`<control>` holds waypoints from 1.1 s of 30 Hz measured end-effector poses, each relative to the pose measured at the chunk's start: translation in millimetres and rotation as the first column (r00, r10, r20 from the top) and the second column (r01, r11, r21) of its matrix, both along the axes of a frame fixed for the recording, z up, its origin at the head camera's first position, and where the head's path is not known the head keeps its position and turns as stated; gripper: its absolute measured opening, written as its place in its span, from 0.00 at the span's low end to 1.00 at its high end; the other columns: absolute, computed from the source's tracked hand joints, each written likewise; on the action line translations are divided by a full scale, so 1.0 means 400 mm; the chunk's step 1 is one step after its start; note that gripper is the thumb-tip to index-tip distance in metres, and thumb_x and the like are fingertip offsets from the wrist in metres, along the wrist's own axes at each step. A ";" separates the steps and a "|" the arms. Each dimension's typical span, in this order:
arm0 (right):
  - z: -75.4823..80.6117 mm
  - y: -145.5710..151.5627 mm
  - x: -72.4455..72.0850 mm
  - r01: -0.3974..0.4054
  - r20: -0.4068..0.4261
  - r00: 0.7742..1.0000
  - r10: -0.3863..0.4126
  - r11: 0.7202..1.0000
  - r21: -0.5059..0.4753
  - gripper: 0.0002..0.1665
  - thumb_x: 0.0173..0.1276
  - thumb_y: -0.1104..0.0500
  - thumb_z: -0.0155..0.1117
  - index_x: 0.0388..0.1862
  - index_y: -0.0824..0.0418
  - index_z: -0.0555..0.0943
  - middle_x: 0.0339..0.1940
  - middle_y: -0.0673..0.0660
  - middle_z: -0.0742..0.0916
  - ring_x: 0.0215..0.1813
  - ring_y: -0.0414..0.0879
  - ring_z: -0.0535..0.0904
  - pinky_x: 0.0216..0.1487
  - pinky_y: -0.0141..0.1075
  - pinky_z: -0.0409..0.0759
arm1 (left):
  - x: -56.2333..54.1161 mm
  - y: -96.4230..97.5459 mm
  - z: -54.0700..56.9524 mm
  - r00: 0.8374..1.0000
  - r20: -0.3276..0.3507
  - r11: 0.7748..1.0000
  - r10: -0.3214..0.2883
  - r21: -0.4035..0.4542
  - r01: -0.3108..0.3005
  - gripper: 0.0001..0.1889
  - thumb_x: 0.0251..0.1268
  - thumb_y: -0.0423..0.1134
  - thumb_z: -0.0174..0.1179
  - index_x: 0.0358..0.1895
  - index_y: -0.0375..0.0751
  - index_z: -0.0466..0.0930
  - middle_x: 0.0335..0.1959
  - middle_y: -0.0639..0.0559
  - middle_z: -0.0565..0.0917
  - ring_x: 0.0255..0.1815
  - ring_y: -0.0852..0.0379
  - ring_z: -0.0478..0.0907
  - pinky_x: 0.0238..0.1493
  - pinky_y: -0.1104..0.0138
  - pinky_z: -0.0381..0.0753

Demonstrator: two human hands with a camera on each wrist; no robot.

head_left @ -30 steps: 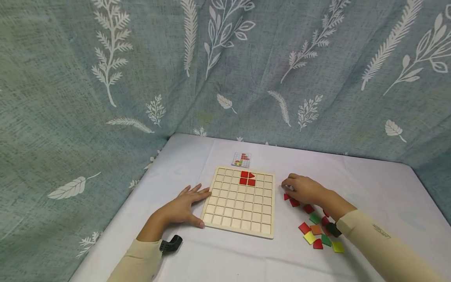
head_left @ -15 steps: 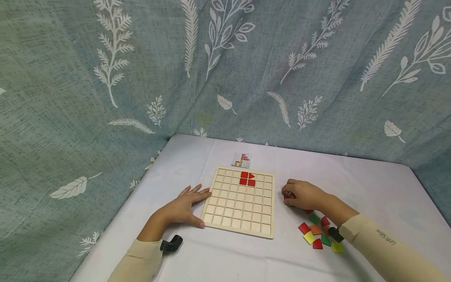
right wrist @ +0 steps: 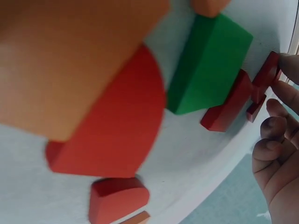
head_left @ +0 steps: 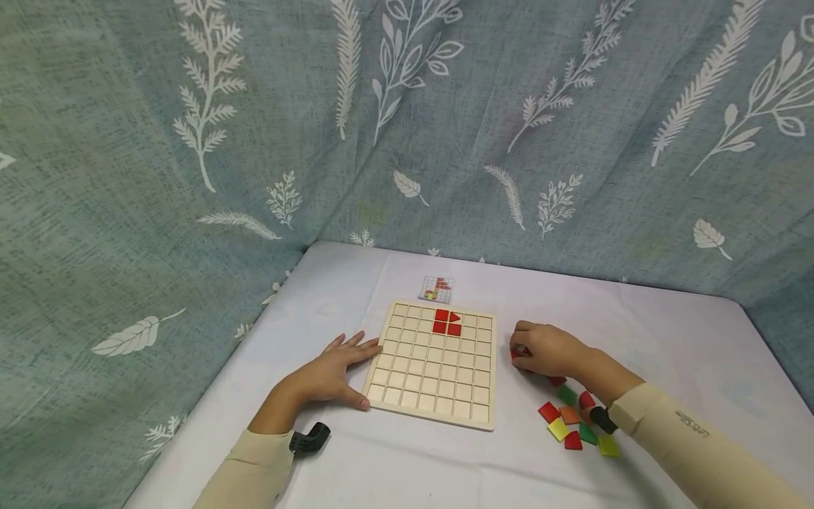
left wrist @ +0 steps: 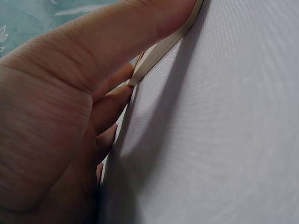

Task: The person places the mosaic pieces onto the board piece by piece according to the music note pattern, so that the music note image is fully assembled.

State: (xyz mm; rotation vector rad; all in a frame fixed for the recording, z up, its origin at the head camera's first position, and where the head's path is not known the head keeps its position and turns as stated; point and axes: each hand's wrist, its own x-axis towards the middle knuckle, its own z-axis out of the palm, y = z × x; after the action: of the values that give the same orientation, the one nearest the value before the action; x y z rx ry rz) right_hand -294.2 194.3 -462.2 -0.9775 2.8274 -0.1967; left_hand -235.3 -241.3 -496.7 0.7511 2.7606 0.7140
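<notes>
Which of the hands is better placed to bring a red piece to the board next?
The right hand, I'd say: it has a red piece at its fingertips. The left hand rests at the board's opposite edge.

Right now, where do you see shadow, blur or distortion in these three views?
Head: faint shadow below the right sleeve; left wrist: soft dark shadow on the white cloth beside the board; right wrist: nearest orange piece blurred, table edge looks bowed.

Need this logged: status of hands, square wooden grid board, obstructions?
Left hand touching square wooden grid board; right hand pinching small red block. Three red squares, one red triangle seated. Nothing visible between right hand and board.
</notes>
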 end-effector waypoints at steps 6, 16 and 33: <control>0.013 -0.009 -0.014 0.032 0.029 0.999 -0.032 0.999 -0.010 0.14 0.61 0.52 0.71 0.45 0.53 0.84 0.37 0.44 0.80 0.37 0.39 0.75 0.46 0.39 0.82 | -0.003 0.002 0.002 1.000 0.001 1.000 -0.010 -0.001 0.010 0.61 0.28 0.71 0.73 0.74 0.50 0.63 0.75 0.57 0.58 0.78 0.49 0.42 0.74 0.49 0.31; 0.022 -0.041 -0.040 0.082 0.057 0.995 -0.080 0.995 -0.048 0.15 0.62 0.53 0.70 0.47 0.55 0.84 0.40 0.46 0.84 0.42 0.42 0.77 0.52 0.43 0.80 | -0.009 0.003 0.004 1.000 -0.002 1.000 -0.003 -0.020 0.003 0.62 0.27 0.72 0.72 0.74 0.50 0.63 0.75 0.58 0.58 0.78 0.50 0.42 0.74 0.49 0.31; 0.023 -0.158 -0.081 0.015 0.024 1.000 -0.014 0.998 -0.061 0.10 0.64 0.54 0.67 0.42 0.55 0.84 0.34 0.45 0.81 0.36 0.41 0.74 0.42 0.38 0.78 | 0.001 0.003 -0.002 1.000 -0.016 1.000 -0.005 0.003 0.005 0.61 0.27 0.71 0.73 0.74 0.50 0.64 0.75 0.57 0.59 0.78 0.48 0.43 0.74 0.47 0.33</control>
State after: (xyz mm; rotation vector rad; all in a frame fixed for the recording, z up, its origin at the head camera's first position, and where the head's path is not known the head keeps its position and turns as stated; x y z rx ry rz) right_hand -326.8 131.3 -453.1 -0.9607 2.8230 -0.2961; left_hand -234.9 -240.2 -497.6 0.7675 2.7714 0.7139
